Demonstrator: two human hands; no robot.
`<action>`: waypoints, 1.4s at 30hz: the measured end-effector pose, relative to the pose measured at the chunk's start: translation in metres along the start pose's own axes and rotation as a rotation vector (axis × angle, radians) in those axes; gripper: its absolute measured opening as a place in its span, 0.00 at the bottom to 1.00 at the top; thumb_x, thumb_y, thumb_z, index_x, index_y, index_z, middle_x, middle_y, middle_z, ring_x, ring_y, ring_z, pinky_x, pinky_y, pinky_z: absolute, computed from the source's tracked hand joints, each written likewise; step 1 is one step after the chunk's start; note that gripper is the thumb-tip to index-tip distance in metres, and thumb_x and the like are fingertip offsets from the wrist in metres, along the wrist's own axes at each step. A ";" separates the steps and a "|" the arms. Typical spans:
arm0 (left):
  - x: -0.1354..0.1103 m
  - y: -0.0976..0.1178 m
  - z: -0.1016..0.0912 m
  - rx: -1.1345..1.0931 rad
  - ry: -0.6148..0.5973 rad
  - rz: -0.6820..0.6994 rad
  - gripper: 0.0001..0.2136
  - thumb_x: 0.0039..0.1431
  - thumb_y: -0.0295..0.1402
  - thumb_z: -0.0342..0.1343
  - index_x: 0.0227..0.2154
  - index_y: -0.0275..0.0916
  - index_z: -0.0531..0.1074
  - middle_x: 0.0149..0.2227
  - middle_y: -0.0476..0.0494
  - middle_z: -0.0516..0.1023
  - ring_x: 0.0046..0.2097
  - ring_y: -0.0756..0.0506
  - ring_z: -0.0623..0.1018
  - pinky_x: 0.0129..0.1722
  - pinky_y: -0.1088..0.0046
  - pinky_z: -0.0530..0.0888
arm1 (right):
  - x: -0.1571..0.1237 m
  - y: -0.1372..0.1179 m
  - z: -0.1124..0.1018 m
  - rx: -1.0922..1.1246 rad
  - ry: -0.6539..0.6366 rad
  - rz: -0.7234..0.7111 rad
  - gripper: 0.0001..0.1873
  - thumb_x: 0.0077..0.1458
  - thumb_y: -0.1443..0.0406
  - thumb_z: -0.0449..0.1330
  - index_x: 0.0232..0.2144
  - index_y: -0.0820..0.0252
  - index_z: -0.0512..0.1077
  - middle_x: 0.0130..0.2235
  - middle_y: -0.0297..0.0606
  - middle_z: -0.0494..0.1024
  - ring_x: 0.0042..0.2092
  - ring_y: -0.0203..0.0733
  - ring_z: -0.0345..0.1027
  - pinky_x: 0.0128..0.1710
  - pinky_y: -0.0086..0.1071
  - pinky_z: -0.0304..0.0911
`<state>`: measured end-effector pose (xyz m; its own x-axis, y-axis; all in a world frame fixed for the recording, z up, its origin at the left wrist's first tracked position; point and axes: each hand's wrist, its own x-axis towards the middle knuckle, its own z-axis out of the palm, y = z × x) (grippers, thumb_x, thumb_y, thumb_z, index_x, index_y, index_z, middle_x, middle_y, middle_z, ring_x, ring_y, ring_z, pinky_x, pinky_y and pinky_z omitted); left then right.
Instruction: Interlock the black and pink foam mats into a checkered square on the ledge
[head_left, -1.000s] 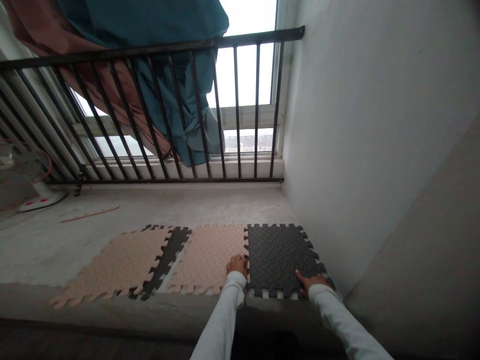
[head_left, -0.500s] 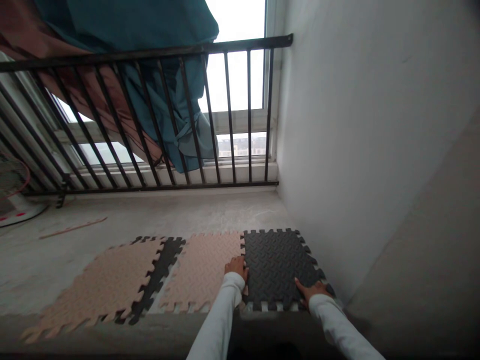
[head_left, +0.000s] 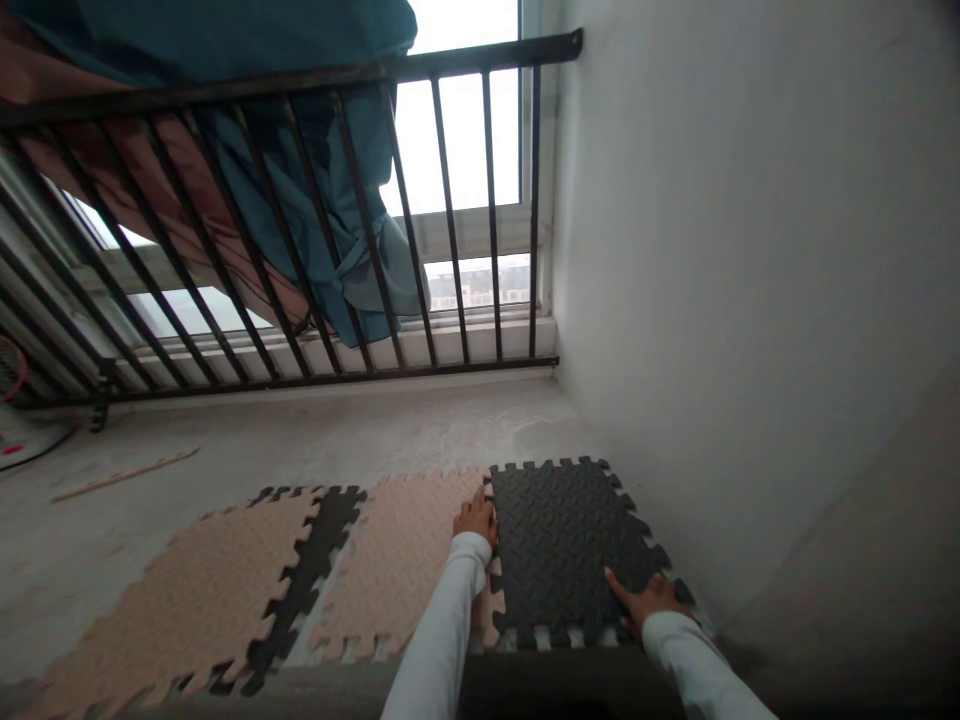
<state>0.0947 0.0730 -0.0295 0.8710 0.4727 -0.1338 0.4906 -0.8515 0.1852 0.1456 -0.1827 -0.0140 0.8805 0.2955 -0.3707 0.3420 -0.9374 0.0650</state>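
Note:
A black foam puzzle mat [head_left: 562, 530] lies flat on the floor near the wall, its left edge against a pink foam puzzle mat [head_left: 397, 560]. My left hand [head_left: 475, 517] rests palm down on the seam between these two mats, with the fingers stretched forward. At the near right corner of the black mat, my right hand [head_left: 654, 602] lies on the surface, thumb spread to the left and the other fingers toward the right edge. Both hands are open. Part of the seam is hidden under the left hand and forearm.
Farther left lies another pink mat [head_left: 187, 590] overlapping a black one [head_left: 311, 570]. A thin strip [head_left: 127, 475] is on the floor [head_left: 420, 425]. A dark railing [head_left: 315, 380] crosses ahead with hanging cloth [head_left: 300, 220]. The wall [head_left: 712, 300] stands right, a fan base [head_left: 26, 440] left.
My left hand has moved slightly forward along the seam, and its fingers reach out more. My right hand stays at the mat's near right corner. The view has shifted a little.

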 end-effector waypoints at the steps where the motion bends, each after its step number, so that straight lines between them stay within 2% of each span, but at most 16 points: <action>1: 0.003 -0.001 -0.001 -0.003 -0.022 0.019 0.15 0.52 0.33 0.43 0.44 0.46 0.64 0.61 0.54 0.49 0.52 0.42 0.60 0.44 0.63 0.66 | -0.005 -0.002 -0.007 -0.041 -0.060 0.001 0.32 0.42 0.64 0.57 0.52 0.42 0.57 0.51 0.45 0.67 0.54 0.58 0.54 0.46 0.52 0.55; 3: 0.009 -0.002 -0.002 -0.013 -0.061 0.047 0.17 0.52 0.32 0.43 0.46 0.46 0.62 0.60 0.55 0.50 0.52 0.42 0.61 0.45 0.64 0.66 | -0.013 -0.007 -0.020 -0.119 -0.151 -0.008 0.32 0.45 0.65 0.54 0.54 0.41 0.52 0.52 0.47 0.65 0.56 0.57 0.52 0.47 0.52 0.53; 6: 0.020 -0.002 -0.003 -0.034 -0.085 0.072 0.22 0.50 0.31 0.46 0.50 0.43 0.57 0.59 0.52 0.53 0.54 0.43 0.60 0.48 0.67 0.64 | -0.019 -0.011 -0.031 -0.167 -0.186 -0.015 0.33 0.47 0.64 0.53 0.54 0.40 0.49 0.54 0.49 0.63 0.55 0.58 0.52 0.48 0.53 0.51; 8: 0.026 -0.003 -0.003 -0.046 -0.094 0.090 0.24 0.49 0.30 0.46 0.52 0.42 0.56 0.57 0.49 0.58 0.54 0.44 0.60 0.49 0.69 0.63 | -0.020 -0.011 -0.032 -0.175 -0.195 -0.008 0.32 0.48 0.64 0.52 0.55 0.39 0.48 0.55 0.48 0.62 0.55 0.58 0.52 0.47 0.53 0.52; 11: 0.031 -0.004 -0.003 -0.058 -0.099 0.098 0.21 0.51 0.30 0.43 0.51 0.41 0.57 0.53 0.46 0.65 0.51 0.45 0.65 0.48 0.69 0.64 | -0.017 -0.009 -0.028 -0.171 -0.188 0.000 0.32 0.48 0.64 0.52 0.54 0.38 0.48 0.55 0.48 0.61 0.56 0.58 0.50 0.47 0.52 0.52; 13: 0.033 -0.004 -0.003 -0.062 -0.094 0.094 0.21 0.52 0.29 0.43 0.51 0.41 0.57 0.52 0.45 0.65 0.50 0.46 0.66 0.48 0.71 0.64 | -0.015 -0.007 -0.024 -0.161 -0.177 0.002 0.32 0.47 0.64 0.53 0.54 0.38 0.49 0.54 0.48 0.62 0.56 0.58 0.51 0.47 0.50 0.52; 18: 0.034 0.001 -0.001 -0.054 -0.071 0.063 0.22 0.51 0.33 0.45 0.52 0.43 0.56 0.56 0.43 0.57 0.53 0.45 0.64 0.49 0.69 0.64 | -0.011 -0.006 -0.019 -0.124 -0.168 0.010 0.32 0.46 0.63 0.54 0.53 0.37 0.50 0.54 0.45 0.63 0.56 0.57 0.50 0.48 0.50 0.53; 22: 0.039 0.002 -0.002 -0.069 -0.079 0.045 0.18 0.50 0.37 0.47 0.47 0.47 0.61 0.62 0.47 0.41 0.50 0.45 0.67 0.47 0.67 0.66 | -0.010 -0.006 -0.019 -0.109 -0.188 -0.009 0.32 0.46 0.62 0.53 0.54 0.41 0.50 0.54 0.46 0.62 0.56 0.57 0.50 0.49 0.52 0.51; 24: 0.043 0.001 -0.003 -0.069 -0.105 0.063 0.19 0.49 0.38 0.47 0.46 0.47 0.61 0.63 0.49 0.38 0.49 0.45 0.68 0.46 0.67 0.67 | -0.009 -0.005 -0.019 -0.091 -0.191 -0.022 0.32 0.46 0.62 0.53 0.54 0.41 0.50 0.54 0.45 0.62 0.56 0.57 0.50 0.49 0.53 0.50; 30: 0.055 -0.001 -0.004 -0.090 -0.155 0.081 0.25 0.47 0.38 0.48 0.51 0.44 0.56 0.62 0.49 0.43 0.52 0.44 0.66 0.49 0.66 0.65 | -0.008 -0.007 -0.019 -0.116 -0.195 0.016 0.33 0.46 0.63 0.54 0.54 0.40 0.49 0.55 0.45 0.61 0.57 0.58 0.49 0.48 0.53 0.51; 36: 0.059 0.003 -0.007 -0.104 -0.160 0.056 0.30 0.47 0.35 0.50 0.55 0.41 0.50 0.60 0.43 0.51 0.54 0.44 0.64 0.51 0.69 0.63 | -0.003 -0.003 -0.014 -0.106 -0.148 -0.079 0.35 0.42 0.64 0.57 0.54 0.45 0.54 0.50 0.46 0.68 0.55 0.58 0.52 0.50 0.56 0.47; 39: 0.055 0.002 -0.006 -0.122 -0.159 0.051 0.30 0.47 0.35 0.51 0.55 0.43 0.51 0.57 0.45 0.59 0.52 0.44 0.67 0.50 0.69 0.64 | -0.006 -0.003 -0.018 -0.103 -0.164 -0.062 0.35 0.42 0.64 0.56 0.54 0.43 0.53 0.50 0.45 0.68 0.55 0.58 0.53 0.49 0.56 0.50; 42: 0.044 -0.005 -0.005 -0.146 -0.152 0.093 0.29 0.45 0.34 0.53 0.53 0.46 0.55 0.55 0.51 0.62 0.51 0.47 0.67 0.50 0.74 0.63 | -0.009 -0.003 -0.027 -0.178 -0.198 -0.111 0.35 0.43 0.65 0.55 0.55 0.45 0.51 0.49 0.44 0.70 0.53 0.55 0.56 0.49 0.50 0.52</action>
<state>0.1304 0.0990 -0.0311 0.9041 0.3444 -0.2529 0.4164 -0.8429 0.3409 0.1454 -0.1774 0.0141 0.7593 0.3360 -0.5573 0.5000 -0.8493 0.1692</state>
